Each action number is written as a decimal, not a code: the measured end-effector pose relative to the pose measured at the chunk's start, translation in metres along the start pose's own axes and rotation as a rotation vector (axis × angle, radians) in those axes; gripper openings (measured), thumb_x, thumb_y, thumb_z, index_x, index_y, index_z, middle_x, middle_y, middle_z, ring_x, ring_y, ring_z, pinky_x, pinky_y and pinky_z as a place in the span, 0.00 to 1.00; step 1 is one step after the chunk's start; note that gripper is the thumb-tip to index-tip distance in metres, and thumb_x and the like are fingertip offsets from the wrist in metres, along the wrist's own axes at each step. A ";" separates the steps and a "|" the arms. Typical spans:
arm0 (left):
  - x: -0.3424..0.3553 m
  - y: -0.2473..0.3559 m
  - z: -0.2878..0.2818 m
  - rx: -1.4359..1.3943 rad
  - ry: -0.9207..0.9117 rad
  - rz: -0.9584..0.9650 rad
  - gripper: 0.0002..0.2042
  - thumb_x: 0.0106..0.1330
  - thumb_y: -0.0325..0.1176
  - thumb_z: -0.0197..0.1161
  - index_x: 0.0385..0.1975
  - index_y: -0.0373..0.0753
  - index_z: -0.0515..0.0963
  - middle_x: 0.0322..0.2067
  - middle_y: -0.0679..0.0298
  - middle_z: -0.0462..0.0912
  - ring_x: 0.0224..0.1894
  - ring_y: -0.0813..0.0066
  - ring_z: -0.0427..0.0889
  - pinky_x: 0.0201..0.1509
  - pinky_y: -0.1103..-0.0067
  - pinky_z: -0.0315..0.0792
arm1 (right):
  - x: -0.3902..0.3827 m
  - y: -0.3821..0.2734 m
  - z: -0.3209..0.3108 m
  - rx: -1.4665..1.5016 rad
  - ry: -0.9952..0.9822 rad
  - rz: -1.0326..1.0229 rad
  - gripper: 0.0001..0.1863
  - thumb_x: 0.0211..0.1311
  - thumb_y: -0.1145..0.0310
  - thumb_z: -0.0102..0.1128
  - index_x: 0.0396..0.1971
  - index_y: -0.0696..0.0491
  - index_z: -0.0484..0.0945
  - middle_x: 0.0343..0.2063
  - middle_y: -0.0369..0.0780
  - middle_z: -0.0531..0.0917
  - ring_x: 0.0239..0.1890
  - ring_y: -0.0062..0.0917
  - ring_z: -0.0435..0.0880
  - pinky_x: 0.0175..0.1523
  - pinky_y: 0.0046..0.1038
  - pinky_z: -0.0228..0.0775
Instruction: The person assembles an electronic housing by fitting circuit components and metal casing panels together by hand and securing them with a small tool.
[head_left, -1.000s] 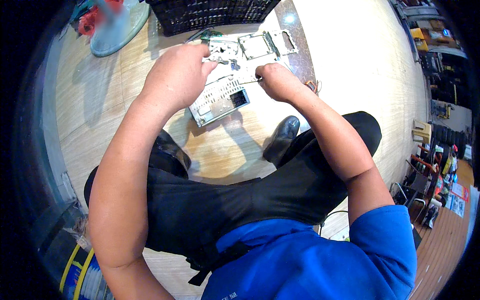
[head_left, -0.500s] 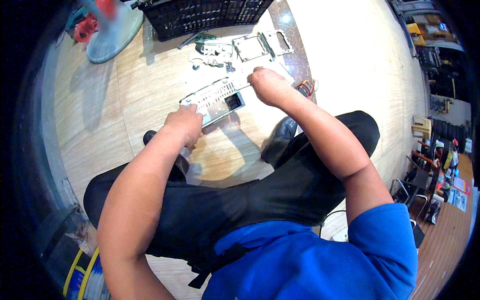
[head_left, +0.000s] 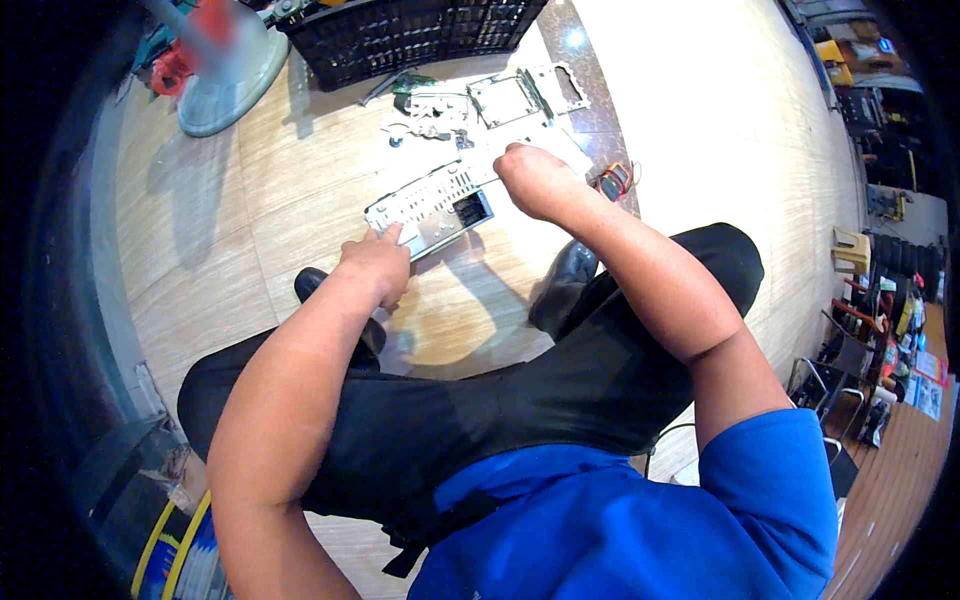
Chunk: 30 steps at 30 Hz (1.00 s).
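A slotted metal case (head_left: 435,208), like the housing of an electronic device, lies slantwise on the floor between my feet. Dark parts show in an opening near its front edge. At its left end, my left hand (head_left: 376,268) rests with fingers stretched out over the metal. My right hand (head_left: 538,182) is closed in a fist by the case's far right end. Whatever lies inside that fist is hidden by the fingers and the back of the hand.
Beyond the case lie a metal frame (head_left: 503,100), a flat cut-out plate (head_left: 566,88) and loose pale parts (head_left: 432,112). A black plastic crate (head_left: 410,42) stands behind them. Coloured wires (head_left: 618,180) lie right of my right hand; a round stand base (head_left: 235,85) is far left.
The whole view has shifted slightly. My left hand stays at the case's left end and my right hand stays closed near its right end.
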<state>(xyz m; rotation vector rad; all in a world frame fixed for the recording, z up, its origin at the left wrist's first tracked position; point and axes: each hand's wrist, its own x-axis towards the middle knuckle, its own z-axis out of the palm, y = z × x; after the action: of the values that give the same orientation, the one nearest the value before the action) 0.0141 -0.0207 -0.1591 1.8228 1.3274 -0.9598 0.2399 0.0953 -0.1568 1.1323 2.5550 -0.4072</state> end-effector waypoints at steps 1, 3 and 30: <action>-0.001 0.000 -0.001 -0.002 -0.004 0.000 0.30 0.68 0.46 0.67 0.69 0.43 0.72 0.80 0.54 0.50 0.78 0.47 0.57 0.72 0.56 0.68 | 0.000 -0.001 -0.001 0.001 -0.002 0.007 0.10 0.58 0.77 0.56 0.34 0.60 0.87 0.43 0.55 0.86 0.47 0.46 0.88 0.52 0.42 0.82; -0.003 0.000 -0.003 -0.005 -0.013 0.000 0.30 0.69 0.46 0.67 0.69 0.44 0.72 0.80 0.55 0.50 0.78 0.47 0.58 0.73 0.57 0.67 | -0.001 -0.002 -0.001 0.012 0.005 0.008 0.10 0.59 0.78 0.55 0.34 0.60 0.86 0.42 0.55 0.85 0.47 0.47 0.87 0.53 0.42 0.81; 0.006 -0.003 0.001 -0.028 -0.003 -0.021 0.28 0.67 0.46 0.68 0.66 0.47 0.75 0.79 0.57 0.53 0.70 0.52 0.72 0.68 0.61 0.73 | -0.001 -0.008 -0.001 0.034 -0.004 0.043 0.10 0.58 0.78 0.55 0.31 0.60 0.87 0.35 0.55 0.88 0.42 0.48 0.89 0.48 0.44 0.83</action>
<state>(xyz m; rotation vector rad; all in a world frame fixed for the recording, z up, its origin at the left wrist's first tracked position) 0.0127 -0.0178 -0.1651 1.7892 1.3540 -0.9491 0.2340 0.0896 -0.1550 1.1943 2.5246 -0.4434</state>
